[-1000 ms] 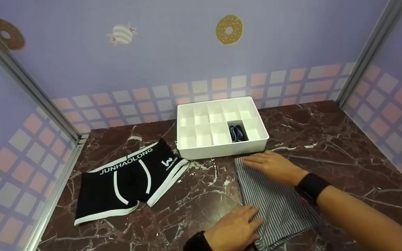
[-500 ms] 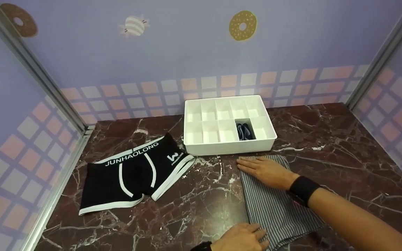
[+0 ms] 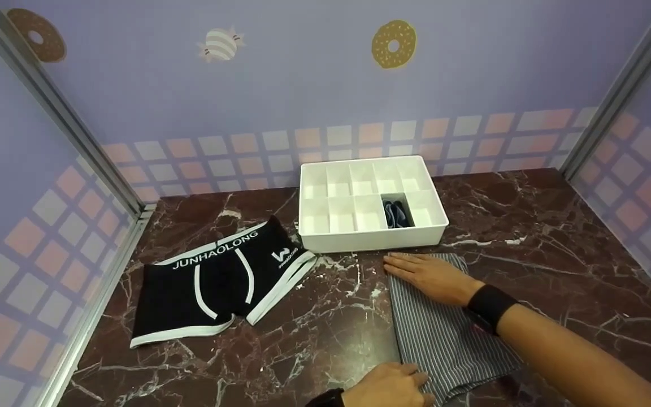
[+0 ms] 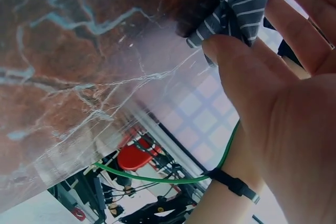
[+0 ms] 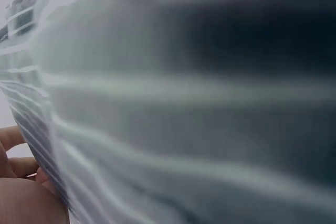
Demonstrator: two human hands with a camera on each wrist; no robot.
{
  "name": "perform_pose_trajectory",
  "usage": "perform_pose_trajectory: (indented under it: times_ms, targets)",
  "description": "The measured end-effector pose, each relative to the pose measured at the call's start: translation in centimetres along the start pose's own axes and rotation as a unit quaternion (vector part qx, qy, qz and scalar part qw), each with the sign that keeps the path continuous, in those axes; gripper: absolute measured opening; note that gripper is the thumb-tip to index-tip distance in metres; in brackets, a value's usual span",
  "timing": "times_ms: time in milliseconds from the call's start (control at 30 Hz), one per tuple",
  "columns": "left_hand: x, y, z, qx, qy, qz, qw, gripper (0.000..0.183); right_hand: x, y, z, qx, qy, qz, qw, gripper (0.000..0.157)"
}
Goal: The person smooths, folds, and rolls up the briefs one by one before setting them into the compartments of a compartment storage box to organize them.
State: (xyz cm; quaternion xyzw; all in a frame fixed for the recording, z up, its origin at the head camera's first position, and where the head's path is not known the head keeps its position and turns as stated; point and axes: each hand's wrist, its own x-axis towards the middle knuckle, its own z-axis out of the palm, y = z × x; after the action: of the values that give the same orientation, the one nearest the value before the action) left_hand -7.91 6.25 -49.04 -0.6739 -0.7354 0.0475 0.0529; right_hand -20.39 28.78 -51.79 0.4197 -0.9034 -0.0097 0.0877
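Striped cloth: (image 3: pixel 438 345) flat on the bench (image 3: pixel 331 345), right side, just in front of the box (image 3: pixel 370 241)
Right hand: (image 3: pixel 433 278) fingers straight, palm down on the cloth's far end
Left hand: (image 3: pixel 386 387) fingers loosely out, touching the near corner
Box: white, something dark (image 3: pixel 395 215) in the front row, second slot from the right
Undies: (image 3: pixel 224 282) black, spread out left of our hands

3 printed panels (image 3: pixel 303 96) and metal posts (image 3: pixel 623 85) round a tabletop (image 3: pixel 529 220) show a booth (image 3: pixel 14 141).
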Motion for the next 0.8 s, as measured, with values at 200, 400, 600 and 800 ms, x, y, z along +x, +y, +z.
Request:
perform_pose_trajectory:
  times_ms: [200,400,600,800]
  targets:
    - [0.1,-0.1,-0.1,-0.017,0.006,0.000,0.9998,0.023,-0.3,-0.2,-0.1,-0.006,-0.015,-0.003,1.000,0.047]
    - [0.9,-0.1,-0.9,0.016,0.001,-0.014,0.9998,0.024,-1.0,0.1,-0.9,0.005,-0.010,0.010,1.000,0.049]
    - [2.6,-0.3,-1.6,-0.005,-0.023,-0.033,0.9992,0.037,-2.9,1.5,-2.0,0.000,0.027,0.019,0.999,0.049]
    - [6.3,-0.2,-2.4,-0.026,-0.118,-0.041,0.9918,0.047,-5.7,3.2,-2.8,0.008,0.074,0.065,0.995,0.042]
